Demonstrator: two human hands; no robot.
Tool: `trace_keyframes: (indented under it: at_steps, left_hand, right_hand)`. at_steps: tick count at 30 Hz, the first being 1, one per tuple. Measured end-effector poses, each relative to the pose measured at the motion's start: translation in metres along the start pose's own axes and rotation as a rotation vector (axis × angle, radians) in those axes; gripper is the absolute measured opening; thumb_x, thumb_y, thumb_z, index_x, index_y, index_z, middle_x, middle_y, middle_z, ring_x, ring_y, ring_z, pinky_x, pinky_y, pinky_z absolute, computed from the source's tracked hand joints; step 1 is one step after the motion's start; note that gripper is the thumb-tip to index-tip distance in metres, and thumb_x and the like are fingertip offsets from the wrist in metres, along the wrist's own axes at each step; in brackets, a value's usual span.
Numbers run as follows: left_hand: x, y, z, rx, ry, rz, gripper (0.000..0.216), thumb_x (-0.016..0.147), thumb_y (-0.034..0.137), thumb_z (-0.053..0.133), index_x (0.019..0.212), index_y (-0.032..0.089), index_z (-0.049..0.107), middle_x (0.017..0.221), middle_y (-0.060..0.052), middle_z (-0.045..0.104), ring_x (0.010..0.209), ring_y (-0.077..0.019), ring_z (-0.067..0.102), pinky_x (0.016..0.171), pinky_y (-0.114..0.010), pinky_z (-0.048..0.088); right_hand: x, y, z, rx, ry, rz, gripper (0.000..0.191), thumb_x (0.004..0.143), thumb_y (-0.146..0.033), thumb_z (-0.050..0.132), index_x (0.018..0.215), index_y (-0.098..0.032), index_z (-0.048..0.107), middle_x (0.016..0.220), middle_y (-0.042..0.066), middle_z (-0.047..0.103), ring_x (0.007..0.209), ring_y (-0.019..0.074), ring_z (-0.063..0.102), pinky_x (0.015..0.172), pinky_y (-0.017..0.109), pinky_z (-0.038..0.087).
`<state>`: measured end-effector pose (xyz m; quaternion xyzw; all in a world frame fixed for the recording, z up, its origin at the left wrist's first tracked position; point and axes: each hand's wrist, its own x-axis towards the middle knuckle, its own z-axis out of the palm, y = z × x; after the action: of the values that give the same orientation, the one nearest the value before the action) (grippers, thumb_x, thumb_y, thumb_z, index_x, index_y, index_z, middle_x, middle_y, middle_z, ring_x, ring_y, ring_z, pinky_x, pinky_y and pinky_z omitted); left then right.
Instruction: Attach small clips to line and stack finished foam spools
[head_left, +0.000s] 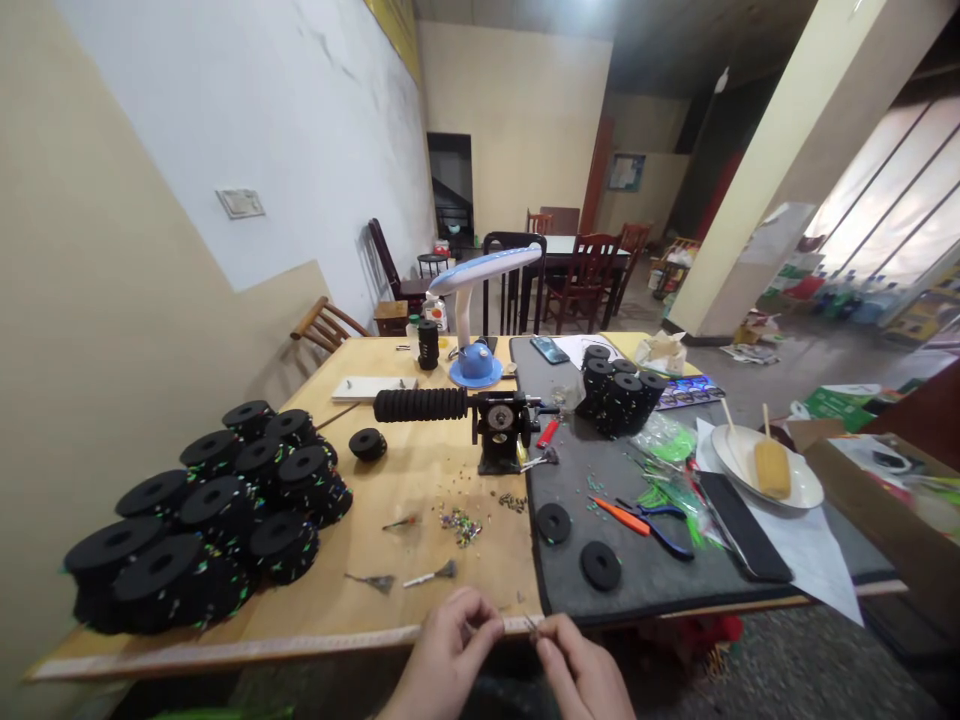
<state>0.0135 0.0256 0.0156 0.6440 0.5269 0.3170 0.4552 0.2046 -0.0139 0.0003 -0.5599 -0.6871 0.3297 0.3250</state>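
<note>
My left hand (450, 645) and my right hand (577, 665) meet at the near edge of the wooden table (420, 480). Both hands have their fingers pinched together on a tiny thing between them; it is too small to name. Just beyond the hands lie small wire pieces with tufted ends (431, 575) and a little heap of coloured beads (459, 524). A black hand-crank winder (499, 428) with a long ribbed black roller (420, 404) stands in the middle of the table. Two loose black foam discs (600, 565) lie on the grey mat (675, 560).
A big pile of black foam spools (210, 510) fills the left of the table, a smaller stack (619, 390) sits at the back. Blue desk lamp (480, 300), pliers (652, 520), green packets (667, 440), a plate with corn (765, 465), a phone (549, 349). Chairs and a pillar stand beyond.
</note>
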Motion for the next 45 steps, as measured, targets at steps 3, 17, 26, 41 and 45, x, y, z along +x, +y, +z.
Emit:
trace_keyframes:
  at_steps: [3, 17, 26, 41, 45]
  left_hand:
    - [-0.002, 0.002, 0.0, 0.085, 0.0, 0.045, 0.026, 0.087, 0.035, 0.055, 0.069, 0.017, 0.061, 0.069, -0.002, 0.059, 0.066, -0.018, 0.055, 0.06, -0.025, 0.037]
    - [-0.003, 0.0, 0.006, 0.188, -0.066, 0.141, 0.014, 0.087, 0.021, 0.054, 0.074, 0.019, 0.06, 0.075, -0.004, 0.064, 0.072, -0.0188, 0.061, 0.065, -0.025, 0.042]
    - [-0.002, 0.0, 0.011, 0.161, -0.073, 0.128, 0.014, 0.084, 0.02, 0.055, 0.071, 0.019, 0.06, 0.071, -0.001, 0.06, 0.068, -0.0175, 0.057, 0.064, -0.024, 0.04]
    - [-0.016, -0.016, -0.017, -0.339, 0.267, -0.16, 0.038, 0.071, 0.055, 0.068, 0.069, 0.018, 0.063, 0.067, 0.0, 0.061, 0.07, -0.0194, 0.057, 0.067, -0.025, 0.046]
    - [-0.021, -0.018, -0.018, -0.354, 0.364, -0.174, 0.038, 0.07, 0.055, 0.07, 0.068, 0.018, 0.065, 0.079, -0.004, 0.068, 0.083, -0.0233, 0.063, 0.077, -0.028, 0.048]
  right_hand:
    - [0.006, -0.004, 0.006, -0.067, -0.027, -0.044, 0.023, 0.095, -0.038, 0.041, 0.086, -0.023, 0.057, 0.074, 0.001, 0.07, 0.066, 0.0179, 0.066, 0.059, 0.021, 0.045]
    - [0.01, -0.004, 0.006, -0.267, 0.053, -0.136, 0.02, 0.094, -0.032, 0.043, 0.08, -0.022, 0.054, 0.066, 0.001, 0.067, 0.058, 0.0165, 0.065, 0.054, 0.021, 0.04]
    - [0.0, 0.001, -0.002, -0.138, 0.072, -0.052, 0.029, 0.096, -0.04, 0.041, 0.081, -0.023, 0.06, 0.068, 0.0, 0.071, 0.06, 0.0163, 0.067, 0.055, 0.02, 0.044]
    - [0.024, 0.108, -0.111, -0.982, 0.448, 0.038, 0.048, 0.096, -0.046, 0.032, 0.098, -0.015, 0.068, 0.084, 0.014, 0.072, 0.076, 0.0291, 0.065, 0.065, 0.037, 0.046]
    - [0.029, 0.095, -0.11, -0.985, 0.521, -0.035, 0.047, 0.095, -0.047, 0.035, 0.098, -0.015, 0.069, 0.091, 0.018, 0.071, 0.084, 0.033, 0.06, 0.069, 0.042, 0.045]
